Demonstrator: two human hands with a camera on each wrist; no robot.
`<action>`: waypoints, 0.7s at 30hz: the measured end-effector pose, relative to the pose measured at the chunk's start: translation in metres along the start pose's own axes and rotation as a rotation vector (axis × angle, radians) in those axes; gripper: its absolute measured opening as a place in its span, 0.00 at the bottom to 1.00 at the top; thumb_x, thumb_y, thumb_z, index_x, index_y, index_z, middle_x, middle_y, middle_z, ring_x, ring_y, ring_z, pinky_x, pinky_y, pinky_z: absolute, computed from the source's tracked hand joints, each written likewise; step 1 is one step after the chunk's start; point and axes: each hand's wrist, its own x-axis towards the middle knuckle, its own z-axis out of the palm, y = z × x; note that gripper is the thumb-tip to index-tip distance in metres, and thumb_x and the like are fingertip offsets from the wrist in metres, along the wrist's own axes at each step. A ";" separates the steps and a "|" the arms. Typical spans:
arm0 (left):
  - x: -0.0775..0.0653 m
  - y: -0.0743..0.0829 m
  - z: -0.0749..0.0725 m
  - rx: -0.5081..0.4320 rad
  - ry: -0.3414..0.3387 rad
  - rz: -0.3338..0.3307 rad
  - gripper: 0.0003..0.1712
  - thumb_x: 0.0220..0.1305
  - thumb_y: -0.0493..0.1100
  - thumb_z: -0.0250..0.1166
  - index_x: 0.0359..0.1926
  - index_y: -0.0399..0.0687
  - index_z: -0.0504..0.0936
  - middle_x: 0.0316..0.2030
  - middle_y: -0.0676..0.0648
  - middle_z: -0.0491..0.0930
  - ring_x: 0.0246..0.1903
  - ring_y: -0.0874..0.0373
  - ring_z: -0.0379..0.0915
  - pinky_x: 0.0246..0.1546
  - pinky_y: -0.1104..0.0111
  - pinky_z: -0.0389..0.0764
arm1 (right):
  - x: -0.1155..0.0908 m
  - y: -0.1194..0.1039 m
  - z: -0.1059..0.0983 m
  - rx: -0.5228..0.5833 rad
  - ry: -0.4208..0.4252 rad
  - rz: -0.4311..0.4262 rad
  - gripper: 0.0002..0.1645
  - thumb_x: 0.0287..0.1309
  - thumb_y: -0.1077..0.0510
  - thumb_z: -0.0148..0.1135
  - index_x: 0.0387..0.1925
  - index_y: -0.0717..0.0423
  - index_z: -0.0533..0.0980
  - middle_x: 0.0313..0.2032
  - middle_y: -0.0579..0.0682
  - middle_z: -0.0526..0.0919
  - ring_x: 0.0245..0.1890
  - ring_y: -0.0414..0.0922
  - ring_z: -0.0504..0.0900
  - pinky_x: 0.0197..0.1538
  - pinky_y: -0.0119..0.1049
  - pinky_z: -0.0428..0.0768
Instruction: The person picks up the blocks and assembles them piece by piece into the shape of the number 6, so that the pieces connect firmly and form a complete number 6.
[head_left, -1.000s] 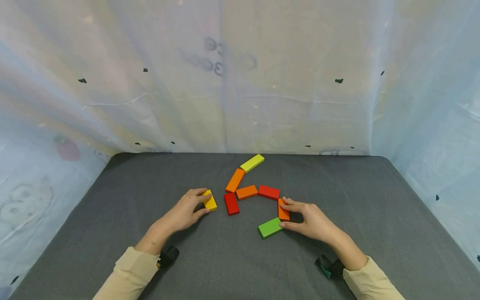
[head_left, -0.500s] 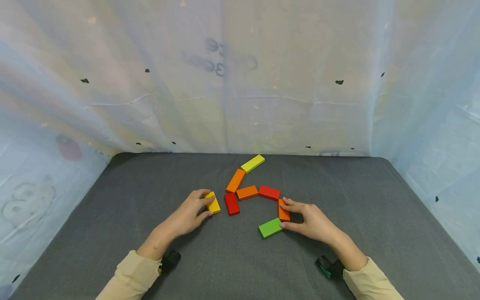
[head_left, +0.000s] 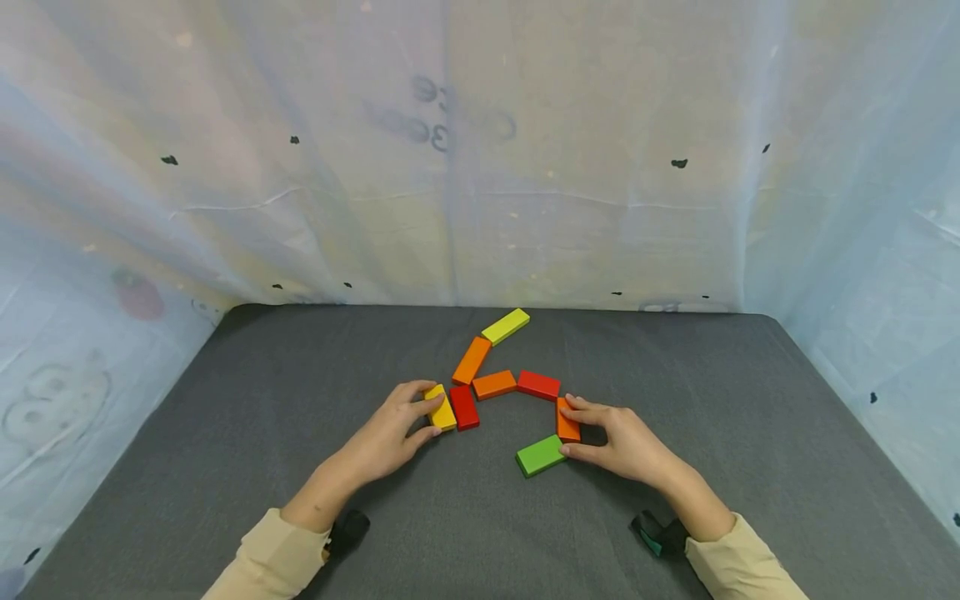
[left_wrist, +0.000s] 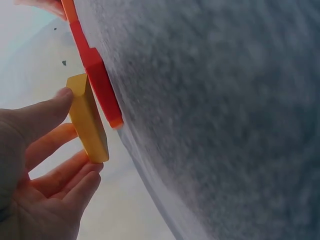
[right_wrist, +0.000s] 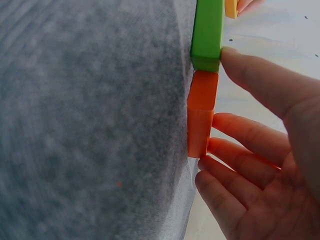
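Observation:
In the head view, my left hand (head_left: 386,437) pinches a yellow block (head_left: 442,410) between thumb and fingers. Its right side is close against a red block (head_left: 464,407); in the left wrist view the yellow block (left_wrist: 87,117) looks tilted and slightly off the table. On the right, my right hand (head_left: 618,437) rests with extended fingers on an orange block (head_left: 566,421). Its thumb touches the corner of a green block (head_left: 538,457), as the right wrist view shows, where the orange block (right_wrist: 201,112) meets the green one (right_wrist: 207,35) end to end.
Beyond the hands, another orange block (head_left: 493,384) and a red block (head_left: 538,384) continue the curved line. A third orange block (head_left: 472,360) and a lime-yellow block (head_left: 506,326) run toward the back of the grey table (head_left: 465,533). A pale curtain (head_left: 570,242) hangs behind.
My left hand has moved right with the yellow block, closing the space to the red block. The right hand and the other blocks have stayed where they were.

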 end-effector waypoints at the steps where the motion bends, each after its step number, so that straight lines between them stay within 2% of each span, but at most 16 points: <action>1: 0.000 0.001 0.001 -0.002 0.001 0.001 0.28 0.62 0.40 0.66 0.62 0.37 0.73 0.65 0.37 0.65 0.64 0.43 0.61 0.60 0.49 0.71 | 0.000 0.000 0.000 0.000 0.000 0.000 0.35 0.55 0.45 0.68 0.59 0.63 0.74 0.64 0.59 0.71 0.63 0.59 0.70 0.59 0.55 0.73; 21: 0.000 0.015 0.009 -0.052 0.013 0.000 0.28 0.61 0.40 0.67 0.62 0.37 0.74 0.64 0.40 0.66 0.63 0.45 0.62 0.60 0.51 0.71 | 0.001 0.001 0.000 0.008 -0.004 -0.004 0.36 0.56 0.44 0.67 0.60 0.62 0.74 0.64 0.59 0.71 0.64 0.58 0.70 0.59 0.55 0.73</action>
